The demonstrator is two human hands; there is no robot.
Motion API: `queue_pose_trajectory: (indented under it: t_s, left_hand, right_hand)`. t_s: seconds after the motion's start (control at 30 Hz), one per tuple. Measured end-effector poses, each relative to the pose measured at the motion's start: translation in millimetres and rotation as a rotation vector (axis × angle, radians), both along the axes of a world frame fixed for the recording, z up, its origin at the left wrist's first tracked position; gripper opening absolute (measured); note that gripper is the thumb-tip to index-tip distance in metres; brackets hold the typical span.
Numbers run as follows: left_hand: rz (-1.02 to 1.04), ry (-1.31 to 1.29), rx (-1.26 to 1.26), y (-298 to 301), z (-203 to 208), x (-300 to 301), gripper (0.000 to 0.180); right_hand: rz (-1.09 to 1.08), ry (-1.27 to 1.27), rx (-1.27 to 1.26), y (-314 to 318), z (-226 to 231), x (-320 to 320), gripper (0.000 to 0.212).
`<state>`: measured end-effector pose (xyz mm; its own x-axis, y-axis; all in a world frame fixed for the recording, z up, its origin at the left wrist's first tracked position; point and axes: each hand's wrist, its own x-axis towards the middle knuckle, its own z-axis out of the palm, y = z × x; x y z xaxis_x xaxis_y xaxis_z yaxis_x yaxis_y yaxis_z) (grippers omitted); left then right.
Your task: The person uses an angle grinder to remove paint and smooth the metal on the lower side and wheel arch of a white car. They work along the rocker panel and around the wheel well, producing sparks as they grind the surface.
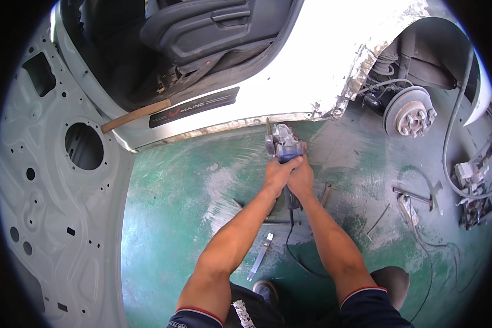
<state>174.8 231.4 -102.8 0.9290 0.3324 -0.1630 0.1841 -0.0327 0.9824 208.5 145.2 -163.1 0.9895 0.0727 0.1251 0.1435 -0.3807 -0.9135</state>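
Observation:
Both my hands are closed around an angle grinder point(285, 143) with a blue body, a metal head and a black cord running down from its rear. My left hand point(279, 174) grips it from the left, and my right hand point(302, 174) wraps it from the right, the two touching. The grinder's thin disc point(268, 130) stands on edge at the bottom lip of the white car sill point(224, 128); whether it touches the metal I cannot tell. Rough, bare metal shows along that lip. My fingers partly hide the grinder's body.
An opened grey door panel point(54, 180) fills the left side, with a wooden stick point(136, 115) between it and the sill. At right are a bare brake disc point(410, 112), a hanging hose point(448, 136) and a hammer point(415, 197). A metal strip point(261, 257) lies on the green floor point(169, 218).

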Motion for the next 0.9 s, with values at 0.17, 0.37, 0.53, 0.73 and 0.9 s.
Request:
queue_pose_trajectory:
  t_s: [0.17,0.37,0.53,0.73,0.9]
  left_hand:
    - [-0.01,-0.017,0.006,1,1,3,0.055]
    - [-0.015,-0.018,0.005,1,2,5,0.056]
    - [-0.007,-0.012,0.0,2,2,7,0.055]
    - [-0.004,-0.025,0.003,2,1,9,0.056]
    - [0.005,-0.034,0.012,2,1,10,0.056]
  right_hand:
    - [-0.009,-0.018,0.007,1,5,3,0.066]
    - [-0.025,-0.016,0.014,2,5,4,0.064]
    - [-0.013,-0.033,0.024,3,1,8,0.059]
    - [-0.04,-0.094,0.038,6,-7,13,0.054]
    - [-0.032,-0.117,0.068,6,-7,14,0.054]
